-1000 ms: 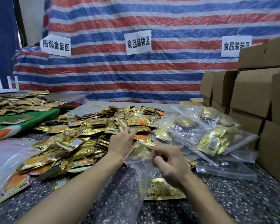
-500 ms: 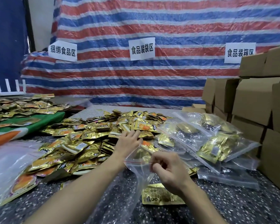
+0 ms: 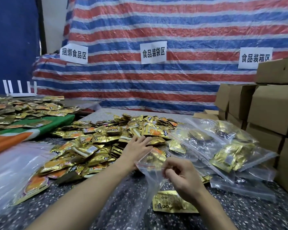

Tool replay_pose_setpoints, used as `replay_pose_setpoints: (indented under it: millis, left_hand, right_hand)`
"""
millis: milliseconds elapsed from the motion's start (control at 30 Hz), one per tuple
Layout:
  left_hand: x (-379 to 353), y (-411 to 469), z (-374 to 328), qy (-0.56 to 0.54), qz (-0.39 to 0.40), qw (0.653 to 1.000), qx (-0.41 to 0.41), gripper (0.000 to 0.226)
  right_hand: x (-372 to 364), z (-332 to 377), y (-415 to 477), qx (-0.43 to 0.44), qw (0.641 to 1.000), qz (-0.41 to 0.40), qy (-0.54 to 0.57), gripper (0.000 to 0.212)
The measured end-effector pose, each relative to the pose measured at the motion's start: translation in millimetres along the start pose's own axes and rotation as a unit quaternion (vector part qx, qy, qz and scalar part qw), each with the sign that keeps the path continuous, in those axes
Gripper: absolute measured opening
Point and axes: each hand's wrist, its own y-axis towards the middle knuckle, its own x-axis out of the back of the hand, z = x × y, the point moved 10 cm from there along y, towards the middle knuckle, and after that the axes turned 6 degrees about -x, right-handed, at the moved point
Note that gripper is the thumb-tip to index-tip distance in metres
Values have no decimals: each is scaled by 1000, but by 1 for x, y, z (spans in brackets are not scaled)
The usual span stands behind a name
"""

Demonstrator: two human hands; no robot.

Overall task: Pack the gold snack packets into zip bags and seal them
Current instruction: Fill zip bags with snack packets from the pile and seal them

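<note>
Little has moved since a second ago: our left hand still lies with straight fingers on the heap of gold foil snack packets, grasping nothing. Our right hand pinches the rim of a clear plastic zip bag, which drapes down onto the dark speckled counter, just beside the heap.

One camera, worn on the person's head (a wide-angle one), looks forward and down over the desk, near enough that the left hand and right hand fill the foreground, and faces the striped tarp.
</note>
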Motion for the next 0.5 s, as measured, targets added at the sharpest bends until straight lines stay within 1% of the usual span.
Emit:
replay_pose_setpoints:
  millis: [100, 200, 333, 433, 500]
  left_hand:
    - [2, 0, 3, -44, -9, 999, 9, 43]
    - [7, -1, -5, -24, -30, 999, -11, 40]
    - [12, -7, -19, 6, -56, 998, -20, 44]
    - [15, -10, -26, -50, -57, 997, -24, 34]
    - [22, -14, -25, -113, -80, 990, -15, 40]
  right_hand:
    - [1, -1, -1, -6, 1000, -1, 2, 20]
    - [2, -5, 0, -17, 1000, -2, 10, 20]
    - [3, -5, 0, -11, 1000, -9, 16, 25]
    - [8, -8, 0, -20, 999, -19, 23, 18]
    - [12, -9, 0, -26, 999, -31, 33, 16]
